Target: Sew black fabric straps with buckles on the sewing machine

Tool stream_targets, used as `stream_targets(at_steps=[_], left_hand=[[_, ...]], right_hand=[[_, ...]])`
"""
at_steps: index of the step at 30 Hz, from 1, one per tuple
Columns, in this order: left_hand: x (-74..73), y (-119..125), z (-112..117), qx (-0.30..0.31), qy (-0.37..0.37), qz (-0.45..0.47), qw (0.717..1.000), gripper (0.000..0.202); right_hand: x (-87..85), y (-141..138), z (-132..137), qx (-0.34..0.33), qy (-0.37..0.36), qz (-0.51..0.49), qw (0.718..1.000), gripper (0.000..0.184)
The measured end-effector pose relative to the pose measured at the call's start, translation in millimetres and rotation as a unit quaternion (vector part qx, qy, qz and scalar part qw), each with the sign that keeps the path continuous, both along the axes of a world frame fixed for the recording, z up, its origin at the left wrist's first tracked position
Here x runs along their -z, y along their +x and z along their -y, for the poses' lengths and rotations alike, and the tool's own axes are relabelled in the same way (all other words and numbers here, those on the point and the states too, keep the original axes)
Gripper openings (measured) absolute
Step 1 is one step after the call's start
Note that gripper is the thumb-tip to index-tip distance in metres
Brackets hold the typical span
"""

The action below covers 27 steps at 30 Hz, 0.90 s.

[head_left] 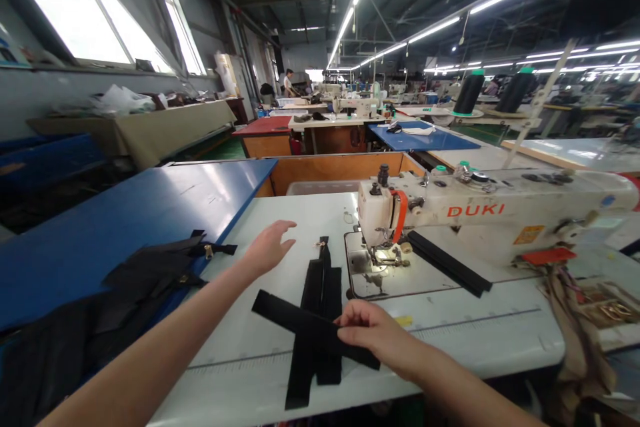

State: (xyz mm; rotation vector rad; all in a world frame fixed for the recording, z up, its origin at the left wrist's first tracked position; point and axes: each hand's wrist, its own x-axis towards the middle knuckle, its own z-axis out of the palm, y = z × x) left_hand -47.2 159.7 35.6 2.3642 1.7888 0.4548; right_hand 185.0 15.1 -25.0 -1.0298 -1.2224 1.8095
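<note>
My right hand (369, 332) pinches a black fabric strip (280, 310) near its right end. The strip lies slantwise across other black fabric strips (303, 373) on the pale sewing table (235, 340). Among those strips runs a zipper (325, 257) with a metal pull at its far end. My left hand (271, 247) hovers over the table to the left of the zipper, fingers apart and holding nothing. Just right of the strips stands a white sewing machine (450, 207), its needle area lit. Another folded black strip (450, 263) rests beneath the machine's arm.
A pile of black fabric pieces with zippers (135, 280) lies at the left, partly on a blue tabletop (200, 193). Black thread cones (470, 92) stand behind the machine. At the right edge is a tray of small metal parts (610, 310). A person (289, 83) is far back.
</note>
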Motion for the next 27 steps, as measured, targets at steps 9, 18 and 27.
stream_targets(at_steps=[9, 18, 27], left_hand=[[18.2, -41.8, 99.2, -0.06, 0.148, 0.061, 0.985, 0.042], [41.5, 12.8, 123.1, 0.187, 0.277, -0.004, 0.942, 0.033], [22.9, 13.2, 135.1, 0.152, 0.182, 0.143, 0.961, 0.025]], right_hand=[[-8.8, -20.3, 15.7, 0.16, -0.085, -0.096, 0.979, 0.045], [-7.7, -48.8, 33.3, 0.099, -0.029, -0.078, 0.992, 0.037], [-7.2, -12.0, 31.0, 0.098, 0.365, 0.195, 0.905, 0.048]])
